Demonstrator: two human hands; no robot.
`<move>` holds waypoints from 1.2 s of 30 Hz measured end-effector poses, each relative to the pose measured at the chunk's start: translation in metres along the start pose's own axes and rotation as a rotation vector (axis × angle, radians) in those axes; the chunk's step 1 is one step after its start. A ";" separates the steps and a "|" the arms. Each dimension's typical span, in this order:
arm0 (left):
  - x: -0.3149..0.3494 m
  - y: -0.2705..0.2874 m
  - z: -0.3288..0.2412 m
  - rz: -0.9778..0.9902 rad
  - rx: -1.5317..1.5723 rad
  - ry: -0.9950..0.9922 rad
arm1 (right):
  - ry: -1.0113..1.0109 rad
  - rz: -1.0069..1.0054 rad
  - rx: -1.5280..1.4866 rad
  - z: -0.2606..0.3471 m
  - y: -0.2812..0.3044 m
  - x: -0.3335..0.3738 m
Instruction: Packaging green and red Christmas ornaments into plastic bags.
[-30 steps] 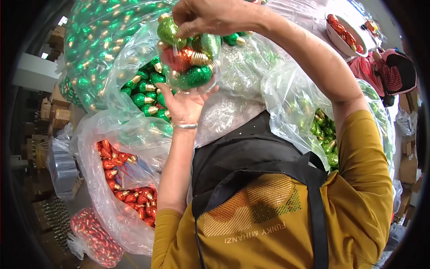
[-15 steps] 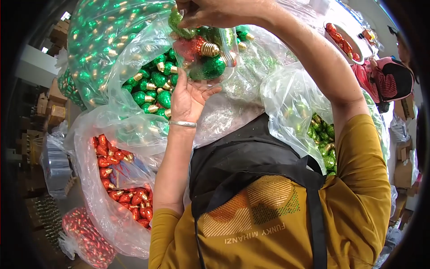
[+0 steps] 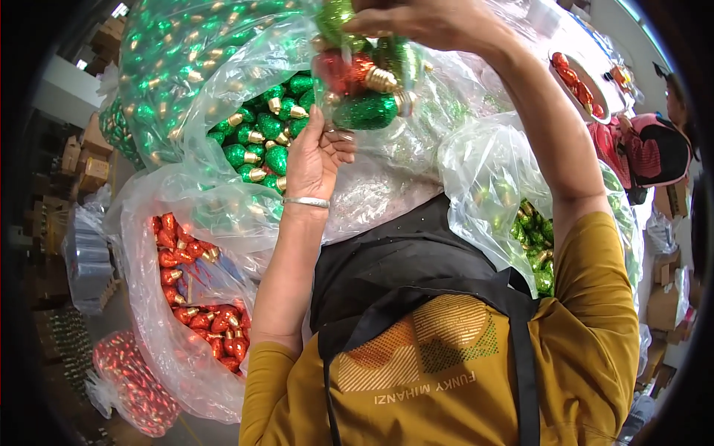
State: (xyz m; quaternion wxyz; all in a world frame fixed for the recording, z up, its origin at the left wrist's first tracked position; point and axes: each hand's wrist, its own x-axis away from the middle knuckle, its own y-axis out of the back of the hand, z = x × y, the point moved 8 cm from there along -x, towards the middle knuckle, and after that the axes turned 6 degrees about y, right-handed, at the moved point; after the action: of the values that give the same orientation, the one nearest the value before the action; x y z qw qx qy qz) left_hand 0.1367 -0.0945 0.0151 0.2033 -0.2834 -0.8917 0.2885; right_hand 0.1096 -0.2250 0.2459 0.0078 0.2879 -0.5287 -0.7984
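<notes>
A clear plastic pack holds glittery bulb-shaped ornaments: a red bulb and a dark green bulb, both with gold screw-like ends. My left hand, wearing a silver bangle, grips the pack's lower edge with thumb up and fingers curled. At the top of the view my right hand, slightly blurred, closes on a light green bulb at the pack's upper end. Its fingertips are partly hidden, and the pack's outline is hard to make out.
Open plastic bags surround me: dark green bulbs ahead left, red bulbs at left, light green bulbs at right. A white tray with red bulbs stands far right, near another person in pink. A tied bag lies lower left.
Both hands and the pack have shifted to the right. My left fingers, stretched out before, are now curled at the pack's underside.
</notes>
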 end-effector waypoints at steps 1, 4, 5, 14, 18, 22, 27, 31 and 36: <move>0.001 0.000 0.000 0.012 0.001 0.014 | 0.010 0.007 -0.002 -0.002 0.001 0.002; 0.004 -0.005 -0.003 0.001 -0.030 -0.002 | -0.038 -0.055 -0.128 -0.017 0.011 0.012; 0.006 -0.006 -0.005 -0.001 -0.047 -0.009 | -0.031 -0.048 -0.125 -0.019 0.012 0.013; 0.006 -0.017 -0.002 0.057 -0.102 -0.001 | 0.264 -0.032 -0.659 -0.029 0.013 0.033; 0.009 -0.026 0.007 0.045 -0.036 0.050 | -0.021 0.045 -0.387 -0.050 0.010 0.056; 0.009 -0.050 0.025 0.175 0.083 0.139 | -0.011 0.023 -0.511 -0.066 0.032 0.083; 0.013 -0.063 0.036 0.283 0.056 0.174 | 0.023 0.031 -0.554 -0.078 0.044 0.094; 0.013 -0.065 0.041 0.334 0.047 0.192 | 0.104 0.022 -0.551 -0.072 0.052 0.100; 0.016 -0.072 0.037 0.383 0.036 0.174 | -0.099 -0.005 -0.454 -0.086 0.057 0.111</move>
State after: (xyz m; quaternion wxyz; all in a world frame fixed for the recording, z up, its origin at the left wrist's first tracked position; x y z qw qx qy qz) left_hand 0.0770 -0.1474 0.0357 0.2260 -0.4681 -0.7953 0.3120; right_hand 0.0407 -0.3569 0.2204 0.0443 0.2405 -0.3346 -0.9101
